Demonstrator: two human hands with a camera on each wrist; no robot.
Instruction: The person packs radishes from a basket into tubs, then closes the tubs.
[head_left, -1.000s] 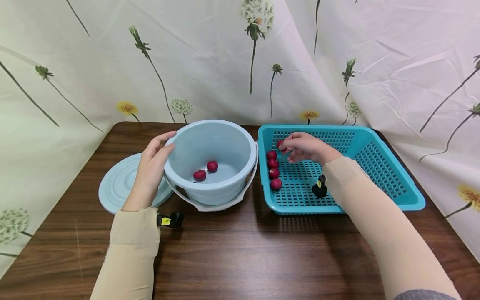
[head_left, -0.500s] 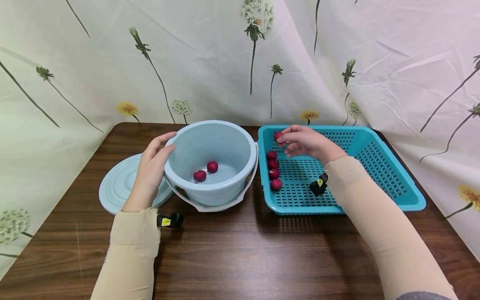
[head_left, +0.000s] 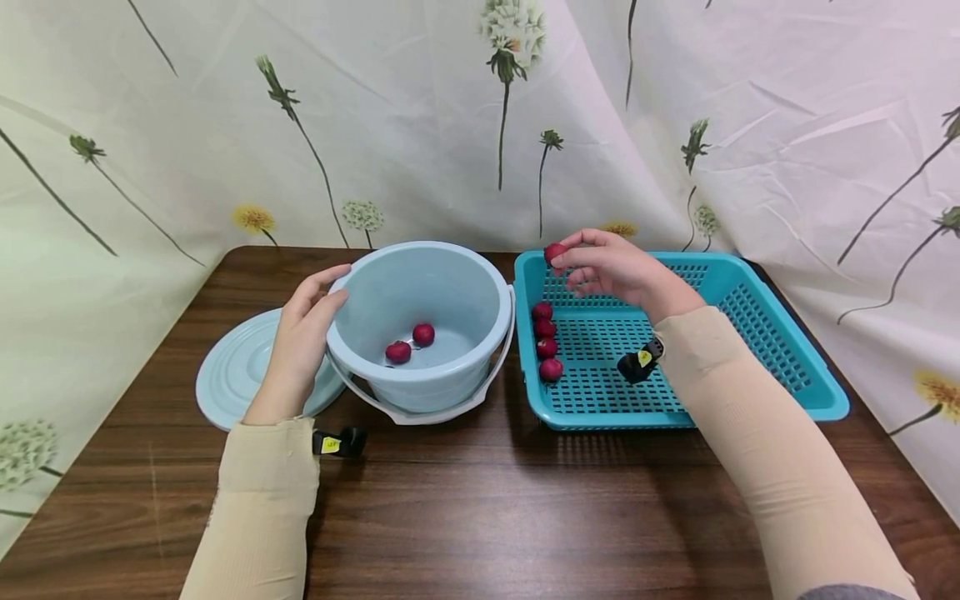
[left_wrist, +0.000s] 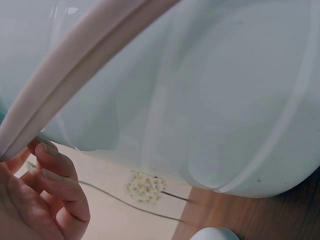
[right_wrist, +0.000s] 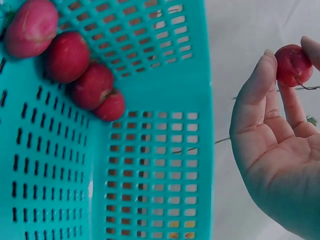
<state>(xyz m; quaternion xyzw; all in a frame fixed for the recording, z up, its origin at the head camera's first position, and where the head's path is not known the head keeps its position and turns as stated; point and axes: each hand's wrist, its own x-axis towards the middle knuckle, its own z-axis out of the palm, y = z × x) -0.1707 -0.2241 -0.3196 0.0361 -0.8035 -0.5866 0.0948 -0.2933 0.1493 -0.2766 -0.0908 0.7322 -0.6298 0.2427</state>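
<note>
Between the thumb and fingertips of my right hand (head_left: 611, 265) is a red radish (right_wrist: 293, 65), held above the far left rim of the turquoise basket (head_left: 600, 421). A thin root hangs from it in the right wrist view. Several more radishes (head_left: 547, 347) lie in a row along the basket's left side. My left hand (head_left: 298, 337) holds the left rim of the pale blue bucket (head_left: 420, 392), its fingers (left_wrist: 62, 187) curled beside the bucket wall in the left wrist view. Two radishes (head_left: 423, 335) lie on the bucket's floor.
A pale blue lid (head_left: 240, 362) lies on the dark wooden table (head_left: 465, 508), partly behind the left hand and bucket. The bucket's white handle (head_left: 442, 414) hangs down at its front. A flower-printed cloth (head_left: 435, 125) rises behind the table.
My right hand has lifted a radish from the basket's far left corner up to rim height. The left hand, bucket and other radishes stay in place.
</note>
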